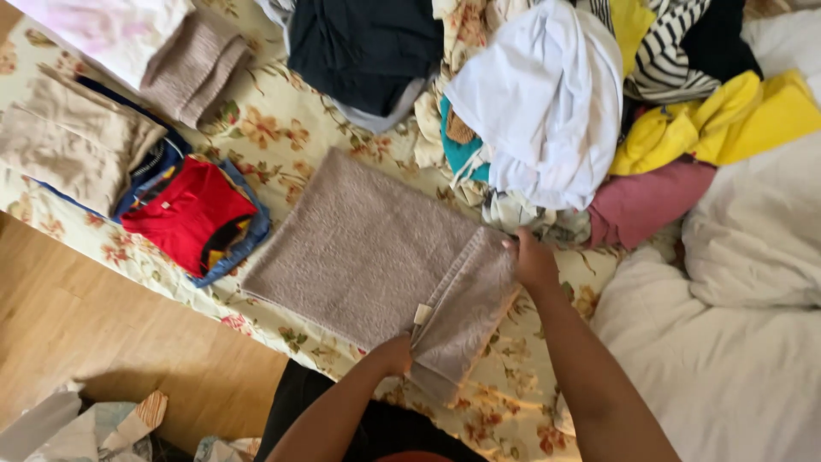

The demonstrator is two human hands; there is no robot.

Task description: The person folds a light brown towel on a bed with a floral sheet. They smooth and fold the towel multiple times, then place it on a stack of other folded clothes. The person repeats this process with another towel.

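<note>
Now both hands pinch the taupe terry towel (368, 248)'s folded edge, left hand (395, 353) nearer, right hand (534, 261) farther, towel stretching away leftward.

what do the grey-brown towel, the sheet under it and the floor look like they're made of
The towel looks like terry cloth, likely cotton: a fuzzy, matte nap with a flat woven band near the edge that both hands, left hand and right hand, grip. The sheet seems thin woven fabric, smooth and printed with flowers. The floor looks like wood or wood-look laminate: plank lines, grain, slight sheen.
</note>
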